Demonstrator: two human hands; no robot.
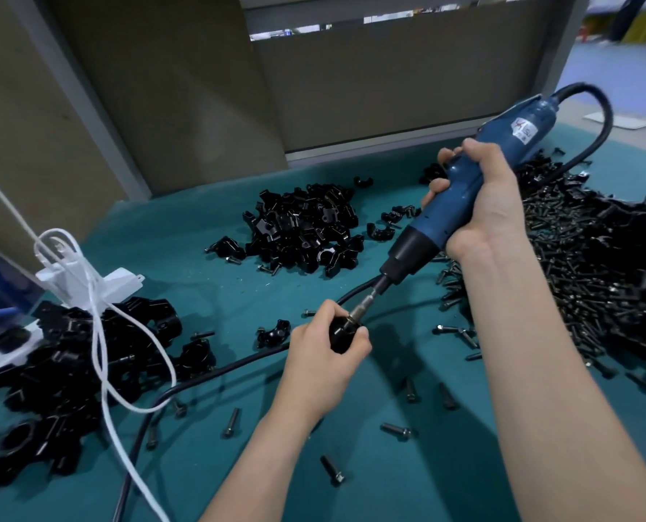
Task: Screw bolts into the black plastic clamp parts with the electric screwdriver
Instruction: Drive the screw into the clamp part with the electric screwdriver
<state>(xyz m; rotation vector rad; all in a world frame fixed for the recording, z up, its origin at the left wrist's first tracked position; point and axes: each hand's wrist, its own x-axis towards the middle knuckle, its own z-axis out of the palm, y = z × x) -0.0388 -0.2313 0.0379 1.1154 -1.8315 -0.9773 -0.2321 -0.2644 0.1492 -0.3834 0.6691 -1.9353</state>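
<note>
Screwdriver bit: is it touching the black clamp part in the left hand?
Touching. The head view shows the silver bit of the blue electric screwdriver sunk into the top of the black plastic clamp part that the left hand holds.

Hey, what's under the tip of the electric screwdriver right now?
Its bit enters a black clamp part gripped in the left hand. The bolt is hidden by bit and part. Beneath the hand, the black cable crosses the teal mat.
</note>
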